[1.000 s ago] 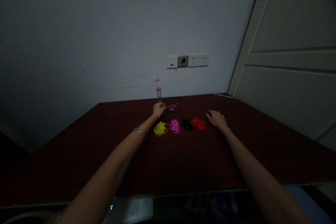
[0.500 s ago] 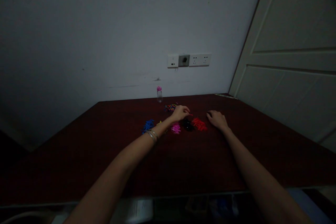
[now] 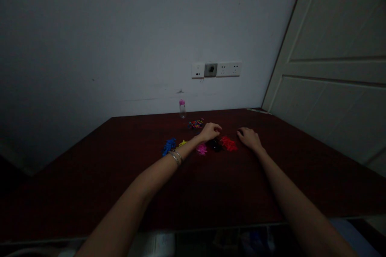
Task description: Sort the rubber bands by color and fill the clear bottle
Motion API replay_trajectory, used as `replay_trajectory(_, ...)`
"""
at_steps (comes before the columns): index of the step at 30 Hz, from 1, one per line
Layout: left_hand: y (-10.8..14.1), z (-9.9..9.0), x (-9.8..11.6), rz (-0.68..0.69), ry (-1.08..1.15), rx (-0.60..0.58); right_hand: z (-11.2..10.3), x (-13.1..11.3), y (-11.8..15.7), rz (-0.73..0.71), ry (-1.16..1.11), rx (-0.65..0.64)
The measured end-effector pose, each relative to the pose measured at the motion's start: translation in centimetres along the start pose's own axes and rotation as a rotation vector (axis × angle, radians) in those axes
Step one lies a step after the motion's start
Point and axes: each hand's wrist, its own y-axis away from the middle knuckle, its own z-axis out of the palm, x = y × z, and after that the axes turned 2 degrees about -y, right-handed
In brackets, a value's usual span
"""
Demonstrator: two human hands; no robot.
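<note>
My left hand (image 3: 210, 131) reaches over the black pile (image 3: 215, 145), close to the upper edge of the red pile (image 3: 229, 143). Its fingers are closed in a pinch, and whatever lies between them is too small to make out. My right hand (image 3: 249, 137) rests on the table right of the red pile, fingers stretched and holding nothing. Small thin pieces also lie in a pink pile (image 3: 201, 149), a yellow pile (image 3: 182, 143) partly hidden by my left forearm, and a blue pile (image 3: 169, 146). Behind my left hand is a mixed-colour pile (image 3: 196, 123).
A clear bottle with a pink top (image 3: 182, 109) stands at the back of the dark red table (image 3: 235, 192). Wall sockets (image 3: 228, 69) sit above the table's far edge. A pale panelled door (image 3: 328, 100) borders the right side. Dim items lie below the front edge.
My left hand has moved slightly right and its fingers have curled in. The red piece seen at its fingertips before no longer shows. My right hand stays in place.
</note>
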Motion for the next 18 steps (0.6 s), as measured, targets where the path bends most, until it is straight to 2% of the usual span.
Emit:
replay_trajectory(9,0.1,-6.7,-5.5,-0.265,0.020,0.365,0.2,0.2,-0.1,0.000,0.017,-0.011)
replay_trajectory(11,0.8,-8.2,-7.4,-0.351,-0.030,0.516,0.1,0.2,-0.1,0.001,0.017,-0.013)
replay_trajectory(14,2.4,-10.1,-10.4,-0.477,-0.098,0.676,0.0,0.1,-0.1,0.002,0.016,-0.016)
replay_trajectory(16,3.5,-11.0,-12.3,-0.576,-0.139,0.745,-0.1,0.0,-0.1,0.001,0.015,-0.015)
replay_trajectory(18,4.5,-11.6,-13.8,-0.632,-0.162,0.752,-0.1,0.0,0.0,-0.002,0.013,-0.009)
